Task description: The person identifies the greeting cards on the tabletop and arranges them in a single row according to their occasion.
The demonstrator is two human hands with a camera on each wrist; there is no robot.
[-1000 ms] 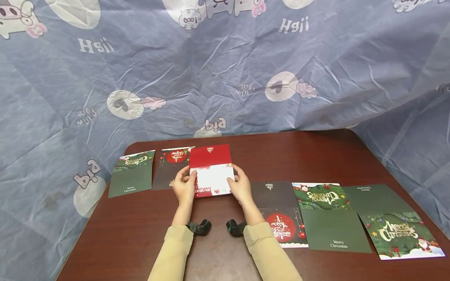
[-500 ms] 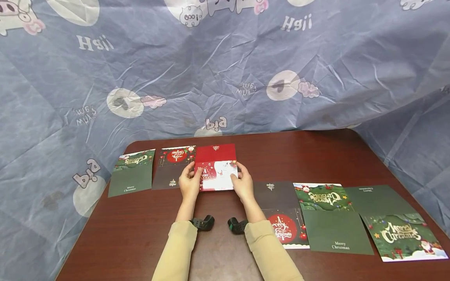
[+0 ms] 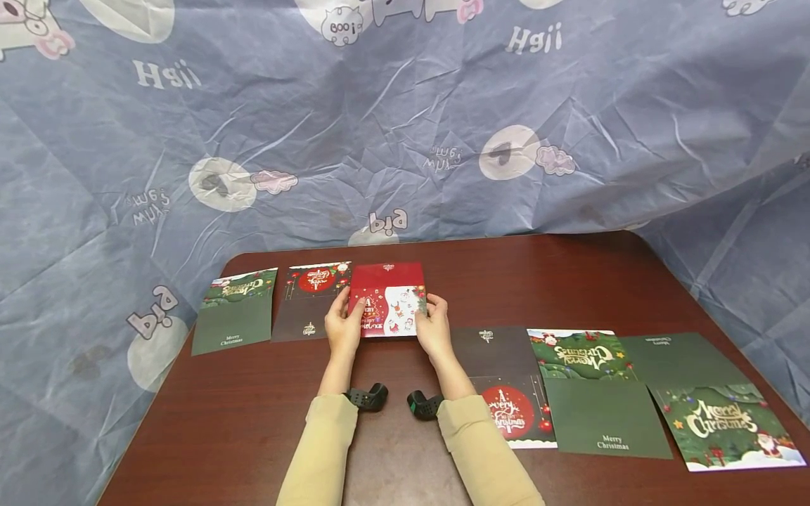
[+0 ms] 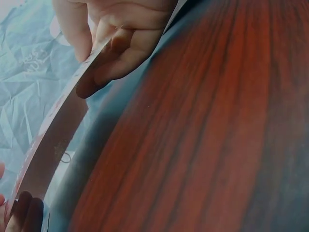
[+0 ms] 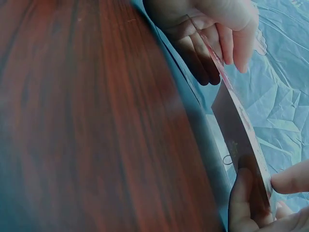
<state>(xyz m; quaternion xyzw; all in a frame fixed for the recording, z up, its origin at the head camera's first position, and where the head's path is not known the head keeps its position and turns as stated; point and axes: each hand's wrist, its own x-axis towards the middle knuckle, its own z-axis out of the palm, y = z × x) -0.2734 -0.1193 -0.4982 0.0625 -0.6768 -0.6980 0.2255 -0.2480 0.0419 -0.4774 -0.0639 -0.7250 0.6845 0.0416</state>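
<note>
A red Christmas card (image 3: 388, 301) lies folded almost flat near the table's far edge, its printed front flap facing up. My left hand (image 3: 344, 325) pinches the flap's left edge, thumb on top and fingers beneath. My right hand (image 3: 433, 325) pinches the right edge the same way. In the left wrist view the flap (image 4: 53, 140) is a thin raised sheet between thumb and fingers (image 4: 113, 46). The right wrist view shows the card edge (image 5: 239, 133) pinched by my fingers (image 5: 219, 29), with the other hand (image 5: 256, 205) at its far end.
Two folded cards, green (image 3: 235, 309) and dark (image 3: 310, 299), lie left of the red one. Several opened cards (image 3: 601, 393) are spread along the right front of the wooden table (image 3: 190, 436). A blue printed cloth (image 3: 405, 119) hangs behind and around the table.
The front flap has swung down from half raised, covering the white inside, and now lies nearly closed. Both hands have moved slightly away from me with it.
</note>
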